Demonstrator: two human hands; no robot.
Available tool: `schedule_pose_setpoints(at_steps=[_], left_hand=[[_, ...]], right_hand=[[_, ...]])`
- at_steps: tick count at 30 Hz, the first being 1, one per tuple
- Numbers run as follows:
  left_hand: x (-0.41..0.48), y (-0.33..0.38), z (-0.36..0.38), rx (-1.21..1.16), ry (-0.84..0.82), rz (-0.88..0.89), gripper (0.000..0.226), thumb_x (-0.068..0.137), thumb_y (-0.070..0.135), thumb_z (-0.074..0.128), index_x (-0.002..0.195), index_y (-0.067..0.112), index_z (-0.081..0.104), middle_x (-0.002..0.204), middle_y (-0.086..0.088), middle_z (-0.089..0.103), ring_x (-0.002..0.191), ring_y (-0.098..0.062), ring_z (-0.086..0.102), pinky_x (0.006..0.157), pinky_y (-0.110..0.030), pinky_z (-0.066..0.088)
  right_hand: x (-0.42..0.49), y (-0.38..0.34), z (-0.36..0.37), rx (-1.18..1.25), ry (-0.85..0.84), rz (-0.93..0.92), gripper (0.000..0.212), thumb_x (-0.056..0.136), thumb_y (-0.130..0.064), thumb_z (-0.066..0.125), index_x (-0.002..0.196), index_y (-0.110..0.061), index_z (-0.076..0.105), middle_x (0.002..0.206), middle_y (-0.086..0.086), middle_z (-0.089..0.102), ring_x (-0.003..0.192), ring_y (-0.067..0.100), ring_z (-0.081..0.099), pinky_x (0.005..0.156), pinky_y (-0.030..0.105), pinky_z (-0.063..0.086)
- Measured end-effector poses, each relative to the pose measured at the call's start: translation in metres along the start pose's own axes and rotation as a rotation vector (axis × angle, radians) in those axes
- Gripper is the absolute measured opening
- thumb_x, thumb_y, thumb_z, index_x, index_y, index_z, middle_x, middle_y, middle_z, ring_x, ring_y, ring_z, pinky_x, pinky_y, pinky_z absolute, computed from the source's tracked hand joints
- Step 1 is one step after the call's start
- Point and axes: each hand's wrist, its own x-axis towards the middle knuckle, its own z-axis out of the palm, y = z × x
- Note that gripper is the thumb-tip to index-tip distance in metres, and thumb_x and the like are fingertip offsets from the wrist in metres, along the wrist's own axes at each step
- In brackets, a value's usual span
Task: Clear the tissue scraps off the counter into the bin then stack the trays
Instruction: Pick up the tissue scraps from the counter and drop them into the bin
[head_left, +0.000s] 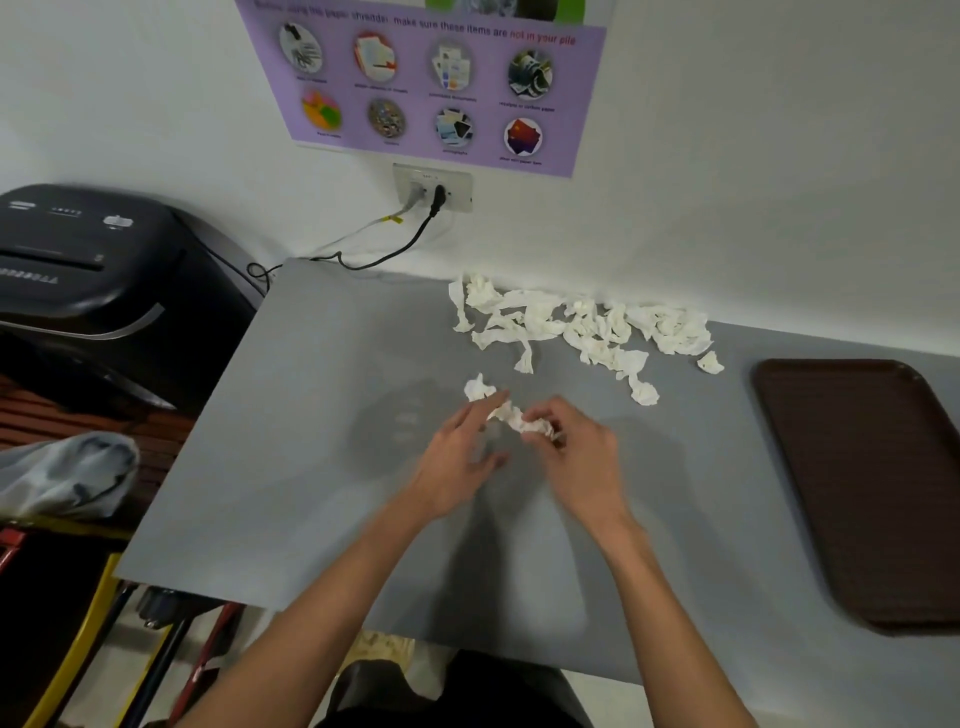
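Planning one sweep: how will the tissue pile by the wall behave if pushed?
Probably light and floppy: the scraps look thin and crumpled. As separate loose pieces, they would likely scatter rather than slide together.

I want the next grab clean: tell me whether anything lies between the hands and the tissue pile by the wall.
Nothing visible blocks it. Between the left hand, the right hand, which pinches a crumpled scrap, and the tissue pile lies only bare counter with a few stray scraps. The brown tray sits off to the right.
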Motion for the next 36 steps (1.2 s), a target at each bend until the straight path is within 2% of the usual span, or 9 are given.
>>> schedule_pose_setpoints(at_steps=[3, 8, 14, 16, 20, 24, 29, 33, 36], left_hand=[[0.010, 0.027, -0.006, -0.040, 0.027, 0.070, 0.049, 0.096, 0.023, 0.073, 0.142, 0.029, 0.056, 0.121, 0.011, 0.061, 0.090, -0.007, 0.063, 0.076, -0.024, 0.054], [0.011, 0.062, -0.029, -0.203, 0.114, -0.017, 0.013, 0.103, 0.018, 0.063, 0.099, 0.021, 0.075, 0.088, 0.010, 0.076, 0.076, -0.006, 0.068, 0.075, -0.019, 0.054], [-0.007, 0.093, -0.033, -0.553, -0.167, -0.086, 0.041, 0.104, 0.031, 0.063, 0.142, 0.032, 0.050, 0.132, 0.008, 0.064, 0.103, -0.025, 0.068, 0.083, -0.039, 0.061], [-0.006, 0.103, -0.024, -0.543, -0.200, -0.072, 0.035, 0.103, 0.029, 0.065, 0.136, 0.026, 0.055, 0.121, 0.008, 0.068, 0.094, -0.022, 0.068, 0.078, -0.035, 0.059], [-0.002, 0.105, -0.016, -0.531, -0.166, -0.101, 0.015, 0.105, 0.021, 0.060, 0.109, 0.016, 0.074, 0.097, -0.001, 0.074, 0.079, -0.012, 0.061, 0.075, -0.026, 0.050], [-0.012, 0.092, -0.024, -0.538, -0.024, -0.087, 0.025, 0.107, 0.034, 0.055, 0.108, 0.019, 0.075, 0.111, -0.005, 0.074, 0.086, -0.021, 0.059, 0.080, -0.040, 0.049], [-0.018, 0.098, -0.031, -1.230, 0.245, -0.340, 0.028, 0.106, 0.032, 0.055, 0.110, 0.006, 0.064, 0.133, -0.017, 0.069, 0.131, -0.026, 0.062, 0.112, -0.047, 0.046], [-0.008, 0.091, -0.040, -1.419, 0.358, -0.519, 0.009, 0.094, 0.011, 0.058, 0.100, 0.004, 0.060, 0.108, -0.017, 0.075, 0.099, -0.028, 0.074, 0.089, -0.037, 0.056], [-0.005, 0.087, -0.041, -1.405, 0.353, -0.639, 0.014, 0.091, 0.006, 0.054, 0.077, 0.009, 0.051, 0.071, -0.010, 0.051, 0.064, -0.023, 0.055, 0.063, -0.034, 0.054]], right_hand=[[0.004, -0.054, -0.040, 0.252, 0.036, -0.013, 0.018, 0.094, -0.015, 0.078, 0.103, -0.029, 0.070, 0.097, -0.017, 0.076, 0.092, 0.004, 0.073, 0.082, 0.013, 0.052], [0.007, -0.087, -0.084, 0.564, 0.208, -0.010, 0.022, 0.093, -0.007, 0.079, 0.106, -0.018, 0.066, 0.095, -0.005, 0.075, 0.091, 0.017, 0.073, 0.082, 0.032, 0.057], [-0.007, -0.091, -0.089, 0.635, 0.153, 0.024, 0.020, 0.091, -0.005, 0.080, 0.104, -0.011, 0.065, 0.097, 0.007, 0.076, 0.094, 0.026, 0.075, 0.083, 0.032, 0.057], [-0.009, -0.095, -0.090, 0.660, 0.129, -0.004, 0.020, 0.091, -0.003, 0.079, 0.104, -0.012, 0.066, 0.098, 0.007, 0.076, 0.095, 0.026, 0.075, 0.082, 0.030, 0.058], [-0.006, -0.095, -0.100, 0.690, 0.219, -0.035, 0.022, 0.091, -0.002, 0.080, 0.107, -0.007, 0.065, 0.099, 0.012, 0.074, 0.094, 0.022, 0.073, 0.086, 0.035, 0.059], [-0.004, -0.078, -0.106, 0.671, 0.398, 0.007, 0.021, 0.091, -0.005, 0.081, 0.105, -0.010, 0.065, 0.097, 0.007, 0.077, 0.090, 0.018, 0.072, 0.081, 0.033, 0.056], [-0.012, -0.050, -0.077, 0.515, 0.348, 0.120, 0.017, 0.090, -0.014, 0.084, 0.097, -0.024, 0.073, 0.091, -0.001, 0.077, 0.077, 0.017, 0.069, 0.074, 0.035, 0.056], [-0.024, -0.043, -0.038, 0.495, 0.153, 0.136, 0.014, 0.091, -0.020, 0.083, 0.100, -0.028, 0.075, 0.100, -0.002, 0.079, 0.093, 0.020, 0.076, 0.087, 0.045, 0.061], [-0.025, -0.047, -0.018, 0.644, 0.068, 0.184, 0.018, 0.089, -0.017, 0.085, 0.103, -0.021, 0.076, 0.121, -0.005, 0.076, 0.098, 0.022, 0.077, 0.089, 0.037, 0.060]])
